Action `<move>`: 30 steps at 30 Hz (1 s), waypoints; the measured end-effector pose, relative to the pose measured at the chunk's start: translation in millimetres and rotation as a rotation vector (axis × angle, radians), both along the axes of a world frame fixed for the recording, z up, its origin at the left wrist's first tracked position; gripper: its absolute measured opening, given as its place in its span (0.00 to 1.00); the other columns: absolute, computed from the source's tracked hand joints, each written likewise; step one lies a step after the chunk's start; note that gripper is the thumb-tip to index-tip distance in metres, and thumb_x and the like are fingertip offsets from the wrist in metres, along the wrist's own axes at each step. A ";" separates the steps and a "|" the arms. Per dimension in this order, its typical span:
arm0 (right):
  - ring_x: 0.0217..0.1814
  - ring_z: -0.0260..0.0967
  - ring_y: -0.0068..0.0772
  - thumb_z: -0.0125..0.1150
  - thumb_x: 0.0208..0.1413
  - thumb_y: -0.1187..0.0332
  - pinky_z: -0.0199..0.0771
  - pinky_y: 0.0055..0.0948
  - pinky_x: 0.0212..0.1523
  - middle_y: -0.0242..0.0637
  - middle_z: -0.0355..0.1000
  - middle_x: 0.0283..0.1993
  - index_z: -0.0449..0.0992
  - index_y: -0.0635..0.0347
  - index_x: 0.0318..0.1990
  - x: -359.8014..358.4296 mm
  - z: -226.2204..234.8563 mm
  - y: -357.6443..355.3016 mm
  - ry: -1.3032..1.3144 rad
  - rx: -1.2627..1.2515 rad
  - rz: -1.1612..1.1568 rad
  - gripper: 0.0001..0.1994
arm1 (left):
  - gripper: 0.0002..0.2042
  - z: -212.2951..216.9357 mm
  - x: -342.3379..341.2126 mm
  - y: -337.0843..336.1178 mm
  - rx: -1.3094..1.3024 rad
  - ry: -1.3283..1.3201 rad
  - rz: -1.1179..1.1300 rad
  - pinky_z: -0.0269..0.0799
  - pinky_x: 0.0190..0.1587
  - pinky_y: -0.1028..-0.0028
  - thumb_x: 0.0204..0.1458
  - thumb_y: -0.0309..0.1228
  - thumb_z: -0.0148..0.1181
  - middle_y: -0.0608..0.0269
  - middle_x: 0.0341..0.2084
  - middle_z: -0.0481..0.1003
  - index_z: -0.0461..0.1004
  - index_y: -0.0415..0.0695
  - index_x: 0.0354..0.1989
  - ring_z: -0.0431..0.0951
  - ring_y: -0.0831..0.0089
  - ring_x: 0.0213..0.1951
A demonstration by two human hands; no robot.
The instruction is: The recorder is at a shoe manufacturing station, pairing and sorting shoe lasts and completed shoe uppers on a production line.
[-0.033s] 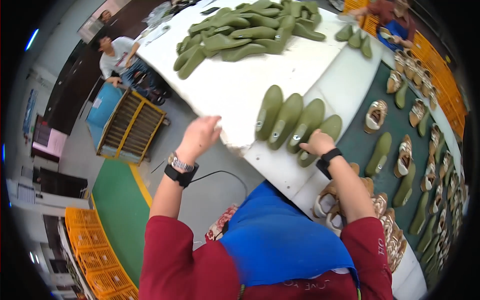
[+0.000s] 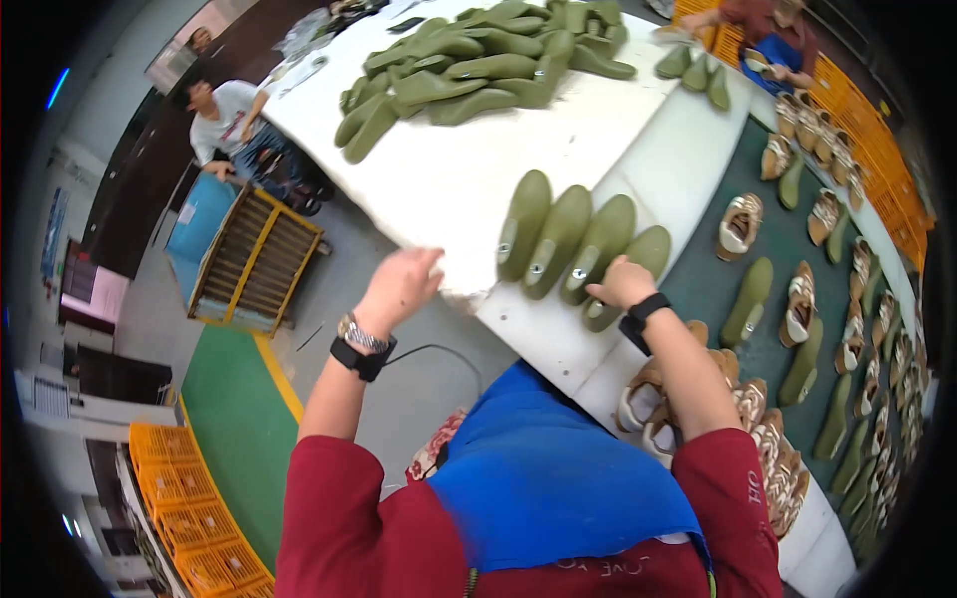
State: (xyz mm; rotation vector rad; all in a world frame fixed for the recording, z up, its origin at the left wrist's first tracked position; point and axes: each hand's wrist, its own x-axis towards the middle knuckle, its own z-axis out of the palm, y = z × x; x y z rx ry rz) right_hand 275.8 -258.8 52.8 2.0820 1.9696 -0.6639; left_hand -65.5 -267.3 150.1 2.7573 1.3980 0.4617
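Observation:
Four olive-green shoe lasts stand in a row at the white table's near edge, toes pointing away from me. My right hand [image 2: 626,285] is closed over the near end of the rightmost shoe last [image 2: 650,245], partly hiding it. Left of it is another shoe last [image 2: 605,239], close to my fingertips. My left hand [image 2: 401,287] hangs in the air just off the table's left edge, fingers loosely bent and apart, with nothing in it. The leftmost shoe last [image 2: 524,221] is the one nearest to that hand.
A heap of green lasts [image 2: 478,70] lies on the far part of the white table [image 2: 439,189]. On the right, a dark green belt [image 2: 688,259] carries woven shoes [image 2: 740,225] and lasts. One person [image 2: 234,120] is by a cart [image 2: 254,259]; another [image 2: 778,50] works at far right.
The view has shifted a little, so the table and lasts sit slightly farther left. The fingers of my left hand look a bit more spread. My right hand stays at the rightmost last.

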 end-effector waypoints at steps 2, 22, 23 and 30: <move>0.46 0.72 0.42 0.56 0.46 0.44 0.72 0.32 0.44 0.50 0.73 0.44 0.50 0.84 0.58 1.6 6.0 -1.8 0.007 0.001 0.001 0.47 | 0.15 -19.0 22.0 -15.9 -0.216 0.050 -0.020 0.71 0.41 0.62 0.45 0.30 0.59 0.50 0.34 0.74 0.71 0.41 0.42 0.74 0.53 0.38; 0.37 0.72 0.56 0.60 0.43 0.53 0.72 0.43 0.40 0.59 0.72 0.33 0.60 0.75 0.49 15.2 -14.8 -10.5 0.237 0.174 -0.218 0.34 | 0.47 -132.9 120.4 115.7 -0.835 -0.100 -0.041 0.45 0.65 0.62 0.40 0.51 0.63 0.22 0.60 0.31 0.44 0.45 0.66 0.37 0.36 0.64; 0.37 0.72 0.56 0.60 0.43 0.52 0.72 0.43 0.39 0.59 0.72 0.33 0.59 0.75 0.53 15.7 -16.2 -13.6 0.225 0.193 -0.217 0.36 | 0.47 -129.9 119.6 116.0 -0.842 -0.105 -0.058 0.45 0.65 0.62 0.39 0.51 0.63 0.22 0.60 0.30 0.44 0.46 0.66 0.37 0.36 0.64; 0.46 0.69 0.56 0.61 0.43 0.46 0.69 0.40 0.46 0.60 0.70 0.44 0.50 0.56 0.64 5.7 -10.4 -38.1 0.337 0.160 -0.580 0.44 | 0.36 -108.5 -11.0 125.9 -0.886 -0.296 -0.471 0.51 0.63 0.68 0.48 0.39 0.59 0.41 0.59 0.56 0.50 0.37 0.62 0.56 0.55 0.62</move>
